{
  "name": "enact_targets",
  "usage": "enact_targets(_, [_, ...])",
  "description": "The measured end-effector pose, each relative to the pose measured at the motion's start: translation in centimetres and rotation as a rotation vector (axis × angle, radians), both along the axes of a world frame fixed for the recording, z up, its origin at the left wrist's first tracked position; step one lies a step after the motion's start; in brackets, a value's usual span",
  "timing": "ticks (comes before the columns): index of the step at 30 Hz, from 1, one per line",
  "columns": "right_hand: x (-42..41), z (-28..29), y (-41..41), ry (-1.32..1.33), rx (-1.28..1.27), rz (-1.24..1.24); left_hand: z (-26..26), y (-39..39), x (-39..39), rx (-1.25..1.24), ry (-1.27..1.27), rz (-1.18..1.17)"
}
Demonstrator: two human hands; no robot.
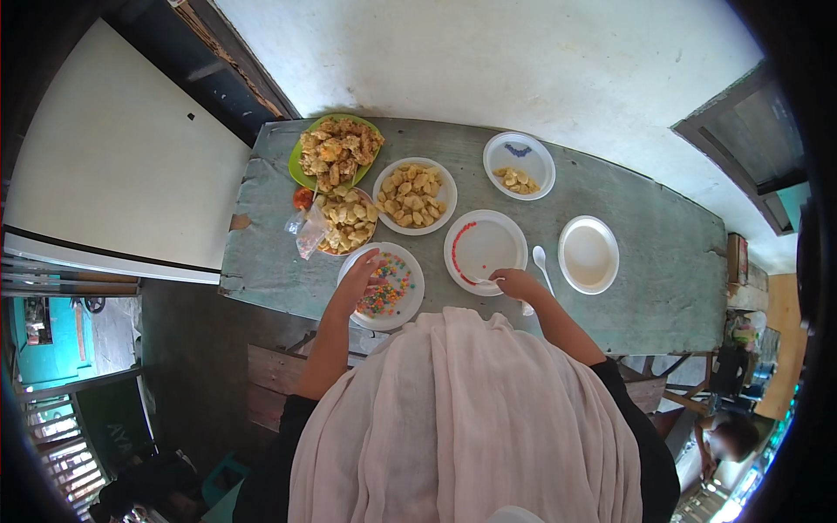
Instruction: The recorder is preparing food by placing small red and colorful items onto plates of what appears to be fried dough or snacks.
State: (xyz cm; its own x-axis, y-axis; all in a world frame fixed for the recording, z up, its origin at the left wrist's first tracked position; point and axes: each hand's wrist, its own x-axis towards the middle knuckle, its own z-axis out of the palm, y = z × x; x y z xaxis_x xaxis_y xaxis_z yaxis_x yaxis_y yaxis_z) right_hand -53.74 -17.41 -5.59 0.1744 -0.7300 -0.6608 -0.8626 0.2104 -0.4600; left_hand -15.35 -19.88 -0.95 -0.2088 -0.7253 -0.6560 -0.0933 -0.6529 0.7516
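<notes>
My left hand (pixel 359 278) is over a white plate (pixel 412 307) of small multicoloured balls (pixel 387 287), its fingers apart among them. Whether a ball is between the fingertips is too small to tell. My right hand (pixel 516 286) grips a thin white plastic utensil (pixel 484 281) at the near rim of another white plate (pixel 490 245). Small red pieces (pixel 456 252) form a curved row along that plate's left side, and a single red piece (pixel 484 267) lies apart from them. To the right of this plate rests a white plastic spoon (pixel 540 261).
Fried food fills a green plate (pixel 294 173) at the back left. Yellowish snack pieces (pixel 412 196) fill a nearby plate and a bowl beside a plastic bag (pixel 310 235). A farther plate (pixel 546 163) holds purple and yellowish pieces. A white bowl (pixel 613 252) stands right. Someone (pixel 729 438) is at lower right.
</notes>
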Motion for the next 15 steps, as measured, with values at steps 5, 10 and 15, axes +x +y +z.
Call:
enact_targets(5, [-0.2, -1.3, -0.3, -0.081, -0.057, -0.039, -0.6, -0.4, 0.0, -0.002, 0.010, -0.007])
enact_targets(10, [0.3, -1.2, -0.2, -0.070, -0.057, -0.022, -0.9, -0.2, 0.1, 0.016, 0.014, 0.013])
enact_targets(15, [0.3, -0.8, -0.2, -0.100, -0.039, -0.080, -0.5, -0.1, 0.0, 0.015, 0.012, 0.021])
